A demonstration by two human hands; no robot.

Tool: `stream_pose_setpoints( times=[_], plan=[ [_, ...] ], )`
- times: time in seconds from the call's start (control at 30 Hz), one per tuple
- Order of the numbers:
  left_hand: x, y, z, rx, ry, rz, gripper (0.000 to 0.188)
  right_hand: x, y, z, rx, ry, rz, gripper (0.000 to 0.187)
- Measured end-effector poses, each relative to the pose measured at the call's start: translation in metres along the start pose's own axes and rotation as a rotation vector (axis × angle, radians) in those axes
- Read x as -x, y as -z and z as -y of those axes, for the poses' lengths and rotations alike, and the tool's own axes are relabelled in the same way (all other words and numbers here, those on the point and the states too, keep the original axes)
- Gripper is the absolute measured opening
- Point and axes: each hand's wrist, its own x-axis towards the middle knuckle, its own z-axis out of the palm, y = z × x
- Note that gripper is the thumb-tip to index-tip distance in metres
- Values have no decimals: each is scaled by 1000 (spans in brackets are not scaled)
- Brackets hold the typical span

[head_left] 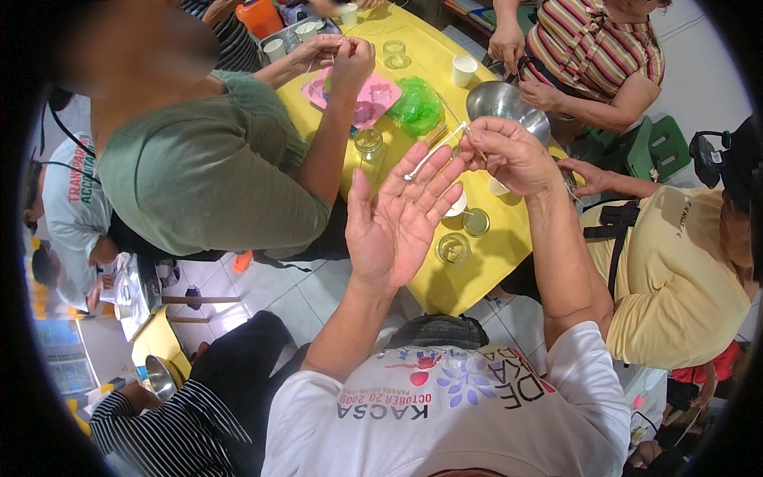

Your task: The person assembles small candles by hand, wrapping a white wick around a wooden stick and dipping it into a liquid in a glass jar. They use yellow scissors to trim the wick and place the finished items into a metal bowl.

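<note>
My left hand point(397, 219) is held palm up over the table, its fingers stretched out and spread. Across those fingers lies a short white cord point(433, 153) with a knot at its lower end. The fingertips of my right hand point(513, 155) pinch a thin wooden stick point(451, 107), where the cord's upper end is looped or tied; the exact fastening is too small to tell. Below my hands stand a glass jar point(454, 250), a round lid point(476, 222) and a white cup point(457, 204), partly covered by my left hand.
The yellow-covered table point(433, 286) also bears a pink mold point(384, 94), a green plastic bag point(416, 107), a metal bowl point(509, 105), a paper cup point(464, 71) and another glass jar point(368, 143). People stand close on both sides. A green chair point(664, 147) is at the right.
</note>
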Motion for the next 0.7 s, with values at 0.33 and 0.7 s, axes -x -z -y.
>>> stream_pose_setpoints(
  times=[0.33, 0.7],
  plan=[
    [-2, 16, -2, -31, -6, 13, 67, 10, -27, 24, 437, 70, -28, 17],
    [-6, 29, -3, -309, -84, 5, 50, 15, -40, 33, 583, 56, -11, 15]
  ],
)
